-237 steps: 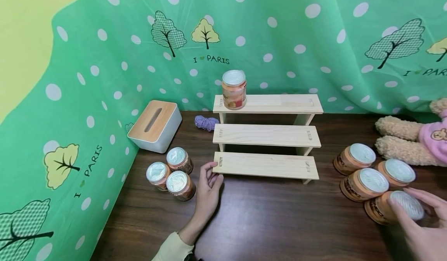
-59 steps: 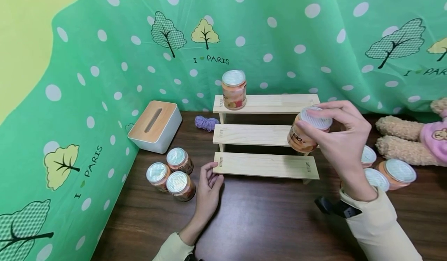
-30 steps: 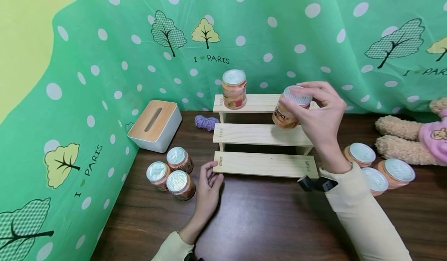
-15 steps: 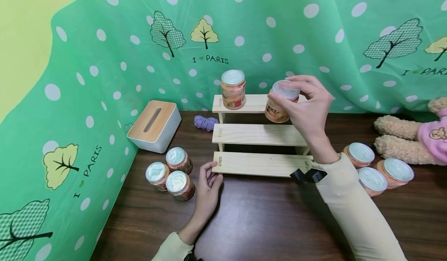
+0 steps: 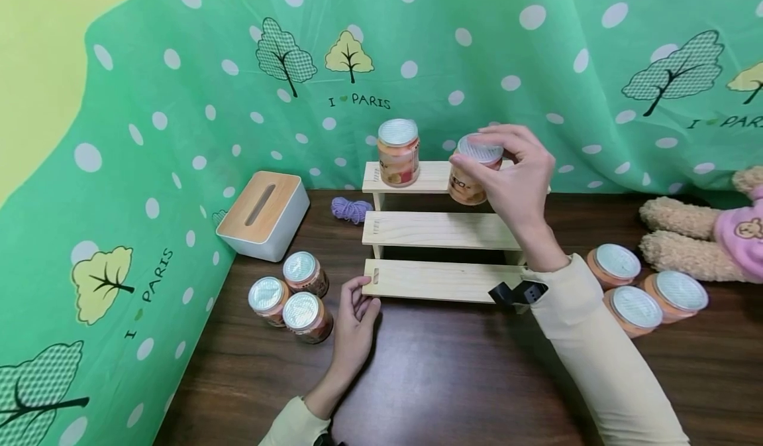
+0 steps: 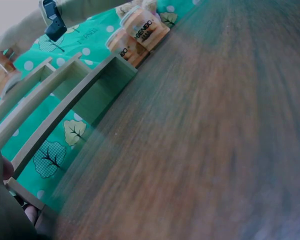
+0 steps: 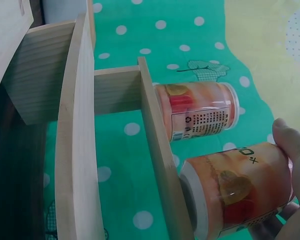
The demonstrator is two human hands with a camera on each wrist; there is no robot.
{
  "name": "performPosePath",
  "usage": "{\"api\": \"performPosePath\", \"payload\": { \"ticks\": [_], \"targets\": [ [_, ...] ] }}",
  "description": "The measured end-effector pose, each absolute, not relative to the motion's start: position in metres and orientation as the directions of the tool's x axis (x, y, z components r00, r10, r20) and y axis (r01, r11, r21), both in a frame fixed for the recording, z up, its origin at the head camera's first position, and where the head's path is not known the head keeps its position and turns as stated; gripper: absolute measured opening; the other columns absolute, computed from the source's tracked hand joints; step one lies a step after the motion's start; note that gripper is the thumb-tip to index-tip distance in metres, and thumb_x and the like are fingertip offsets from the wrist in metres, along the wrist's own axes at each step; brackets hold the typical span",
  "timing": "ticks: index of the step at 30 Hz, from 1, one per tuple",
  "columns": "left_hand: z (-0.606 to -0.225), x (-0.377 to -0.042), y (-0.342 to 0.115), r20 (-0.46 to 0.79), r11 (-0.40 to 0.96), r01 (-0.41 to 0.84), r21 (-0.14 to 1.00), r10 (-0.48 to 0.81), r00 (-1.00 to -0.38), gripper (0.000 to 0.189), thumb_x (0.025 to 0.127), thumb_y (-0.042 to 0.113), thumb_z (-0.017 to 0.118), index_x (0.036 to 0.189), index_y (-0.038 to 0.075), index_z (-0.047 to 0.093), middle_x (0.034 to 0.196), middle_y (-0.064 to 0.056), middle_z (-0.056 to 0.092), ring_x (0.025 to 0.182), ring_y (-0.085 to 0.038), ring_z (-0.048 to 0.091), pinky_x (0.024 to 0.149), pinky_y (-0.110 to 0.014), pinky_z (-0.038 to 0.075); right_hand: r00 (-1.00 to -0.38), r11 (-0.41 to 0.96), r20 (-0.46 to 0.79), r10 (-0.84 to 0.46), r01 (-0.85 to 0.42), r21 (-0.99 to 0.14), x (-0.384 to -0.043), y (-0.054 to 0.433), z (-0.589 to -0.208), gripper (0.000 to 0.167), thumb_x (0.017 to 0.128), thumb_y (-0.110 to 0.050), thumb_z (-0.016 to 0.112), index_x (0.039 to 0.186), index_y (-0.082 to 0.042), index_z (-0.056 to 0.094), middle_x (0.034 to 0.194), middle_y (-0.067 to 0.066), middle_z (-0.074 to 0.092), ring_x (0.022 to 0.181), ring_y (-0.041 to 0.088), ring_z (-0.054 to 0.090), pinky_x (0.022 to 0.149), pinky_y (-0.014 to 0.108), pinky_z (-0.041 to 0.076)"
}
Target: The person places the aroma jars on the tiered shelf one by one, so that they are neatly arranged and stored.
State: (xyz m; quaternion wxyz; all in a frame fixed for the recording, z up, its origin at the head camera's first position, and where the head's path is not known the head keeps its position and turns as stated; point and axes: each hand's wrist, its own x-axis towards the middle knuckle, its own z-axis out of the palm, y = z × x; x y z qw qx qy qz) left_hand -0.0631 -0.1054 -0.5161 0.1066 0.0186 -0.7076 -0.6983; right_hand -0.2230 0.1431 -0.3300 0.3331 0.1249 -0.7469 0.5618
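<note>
My right hand (image 5: 518,174) grips a jar (image 5: 467,187) with an orange label by its ridged silvery lid, thumb on the near side. The jar is slightly tilted, and its base overlaps the front edge of the top board on the three-step wooden shelf (image 5: 441,229). In the right wrist view, the held jar (image 7: 240,190) has its base right by the board edge. A similar jar (image 5: 399,154) stands upright at the top board's left end. My left hand (image 5: 356,323) holds the left end of the lowest board, with a fingertip (image 6: 8,169) at its edge.
Three jars (image 5: 303,310) cluster left of the shelf, and three more (image 5: 638,308) stand right of it. Behind the left group is a white tissue box (image 5: 277,227) with a wooden lid. Purple yarn (image 5: 350,210) lies beside the shelf; a plush toy (image 5: 685,247) lies at right.
My right hand picked up a jar from the right group and carried it left and up to the top board. Over the last second it moved slightly further left. The left hand stayed put.
</note>
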Motion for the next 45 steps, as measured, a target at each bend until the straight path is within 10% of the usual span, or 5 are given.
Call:
{"api": "performPosePath", "payload": {
  "ticks": [45],
  "targets": [
    [-0.518,-0.063,-0.105,0.156,0.056,0.148,0.987,-0.172,-0.973,0.04,0.105,-0.004,0.064,0.144,-0.003,0.054,0.15,-0.024,0.064,0.137,-0.024,0.063,0.11,-0.024,0.053,-0.794,0.381,0.592,0.137,-0.509,-0.772,-0.254,0.125,-0.33,0.041,0.084,-0.022,0.1,0.118,-0.005,0.084,0.134,0.01,0.068,0.119,0.012,0.06,0.092,0.02,0.051]
  ]
}}
